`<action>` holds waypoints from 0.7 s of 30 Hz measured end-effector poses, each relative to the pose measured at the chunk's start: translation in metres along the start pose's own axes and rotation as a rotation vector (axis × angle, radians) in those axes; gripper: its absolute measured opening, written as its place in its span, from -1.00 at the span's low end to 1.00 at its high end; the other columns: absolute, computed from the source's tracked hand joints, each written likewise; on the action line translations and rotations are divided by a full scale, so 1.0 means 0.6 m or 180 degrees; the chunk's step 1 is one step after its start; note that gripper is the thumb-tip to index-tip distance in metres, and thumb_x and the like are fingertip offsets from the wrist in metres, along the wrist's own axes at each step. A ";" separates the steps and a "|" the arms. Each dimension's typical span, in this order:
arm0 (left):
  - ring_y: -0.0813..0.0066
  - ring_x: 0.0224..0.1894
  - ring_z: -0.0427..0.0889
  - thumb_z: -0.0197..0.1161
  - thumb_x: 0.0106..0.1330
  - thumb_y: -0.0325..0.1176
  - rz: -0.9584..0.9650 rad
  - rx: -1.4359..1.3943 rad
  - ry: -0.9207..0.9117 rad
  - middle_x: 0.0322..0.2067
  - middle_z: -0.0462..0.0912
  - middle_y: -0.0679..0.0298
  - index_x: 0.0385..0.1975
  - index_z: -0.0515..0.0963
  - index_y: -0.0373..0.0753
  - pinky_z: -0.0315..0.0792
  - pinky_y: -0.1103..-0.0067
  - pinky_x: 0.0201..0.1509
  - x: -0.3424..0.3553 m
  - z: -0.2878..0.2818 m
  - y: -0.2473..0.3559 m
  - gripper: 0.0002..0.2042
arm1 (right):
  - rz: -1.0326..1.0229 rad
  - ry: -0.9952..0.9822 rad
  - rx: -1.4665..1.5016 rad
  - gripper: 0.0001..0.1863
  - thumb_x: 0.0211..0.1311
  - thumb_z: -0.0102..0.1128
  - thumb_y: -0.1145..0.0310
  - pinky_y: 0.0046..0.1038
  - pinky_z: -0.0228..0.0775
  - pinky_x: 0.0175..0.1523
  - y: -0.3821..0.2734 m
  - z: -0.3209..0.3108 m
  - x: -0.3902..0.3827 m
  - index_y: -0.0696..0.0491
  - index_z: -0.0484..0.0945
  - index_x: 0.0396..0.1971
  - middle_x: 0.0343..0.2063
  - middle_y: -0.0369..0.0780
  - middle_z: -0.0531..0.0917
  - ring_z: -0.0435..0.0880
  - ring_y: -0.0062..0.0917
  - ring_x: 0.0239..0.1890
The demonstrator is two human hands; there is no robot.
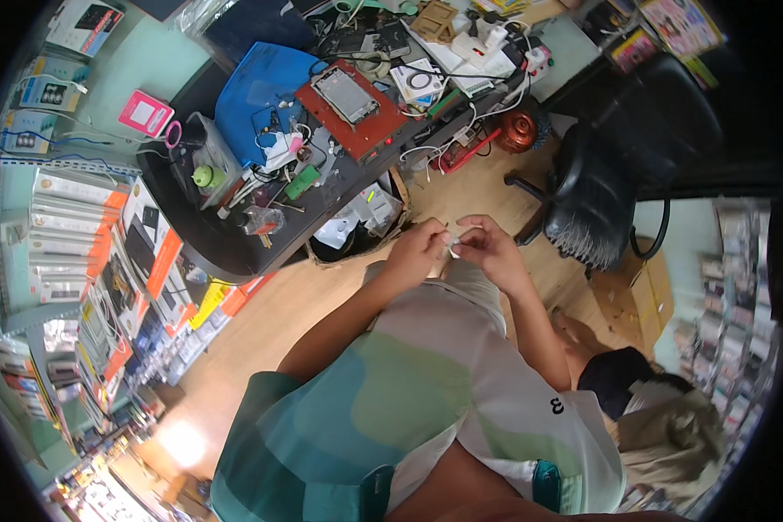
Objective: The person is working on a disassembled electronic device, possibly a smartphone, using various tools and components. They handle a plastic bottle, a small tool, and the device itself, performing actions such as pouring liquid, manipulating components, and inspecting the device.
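Head view: left hand [419, 249] and right hand [493, 250] are positioned close together in front of the torso, clear of the bench. Between the fingertips of the 2 hands is a small white item [454, 250]; its exact form is too small to tell. Right hand: thumb and fingers pinch the item. Left hand: fingers are bent inward, with the tips at the item; whether they also grip it cannot be told.

Below the hands are light beige trousers [474, 294] and a wood-toned floor [252, 335]. A loose shirt patterned in white, green and teal [409, 365] covers the torso.

Ahead and to the left stands a dark bench [187, 248] with a rounded corner. Components on the bench:
- 1 flat red-brown box [370, 139], with 1 rectangular silver-grey device [346, 94] resting on top.
- 1 broad blue plastic panel [242, 94], left of the box.
- 1 small green rectangular piece [303, 183], near the front edge.
- 1 yellow-green rounded object [207, 177], toward the left end.

Under the front edge is an open container holding white items [370, 209]. At the right stands a black office chair with a worn seat [596, 204]; flat brown cardboard [644, 296] lies near it on the floor.
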State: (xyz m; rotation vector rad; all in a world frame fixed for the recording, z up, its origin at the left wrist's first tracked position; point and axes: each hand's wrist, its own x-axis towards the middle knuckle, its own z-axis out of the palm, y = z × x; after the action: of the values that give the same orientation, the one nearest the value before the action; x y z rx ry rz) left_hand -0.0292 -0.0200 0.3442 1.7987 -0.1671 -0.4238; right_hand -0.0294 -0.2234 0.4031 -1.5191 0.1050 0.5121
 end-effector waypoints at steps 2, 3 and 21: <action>0.49 -0.42 0.64 0.12 0.58 -0.25 -0.0268 -0.0412 0.0489 -0.43 0.62 0.26 -0.20 0.49 -0.26 0.52 0.54 -0.28 0.035 -0.012 0.011 -0.80 | 0.0010 -0.0210 -0.0144 -0.56 0.25 0.37 0.57 -0.59 0.45 -0.07 -0.019 -0.019 0.062 0.14 0.46 0.11 -0.29 -0.31 0.68 0.63 -0.68 -0.22; 0.48 -0.43 0.64 0.09 0.60 -0.23 -0.0423 -0.0621 0.0737 -0.43 0.61 0.26 -0.21 0.48 -0.26 0.52 0.54 -0.27 0.050 -0.018 0.016 -0.79 | 0.0029 -0.0395 -0.0148 -0.56 0.25 0.37 0.57 -0.59 0.46 -0.06 -0.030 -0.036 0.090 0.14 0.46 0.10 -0.28 -0.30 0.68 0.64 -0.67 -0.20; 0.54 -0.21 0.66 0.23 0.51 -0.41 -0.0187 -0.2060 0.2906 -0.25 0.67 0.28 0.04 0.58 -0.32 0.55 0.59 -0.10 0.190 -0.013 0.238 -0.80 | 0.0175 -0.2363 -0.0506 -0.56 0.30 0.37 0.50 -0.56 0.58 -0.04 -0.291 -0.108 0.377 0.12 0.49 0.15 -0.20 -0.19 0.75 0.71 -0.61 -0.16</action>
State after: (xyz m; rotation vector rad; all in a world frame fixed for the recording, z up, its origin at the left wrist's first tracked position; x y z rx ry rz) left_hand 0.0944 -0.0892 0.4599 1.2012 0.5987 0.3083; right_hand 0.2546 -0.2229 0.4746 -1.3924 -0.4804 1.1154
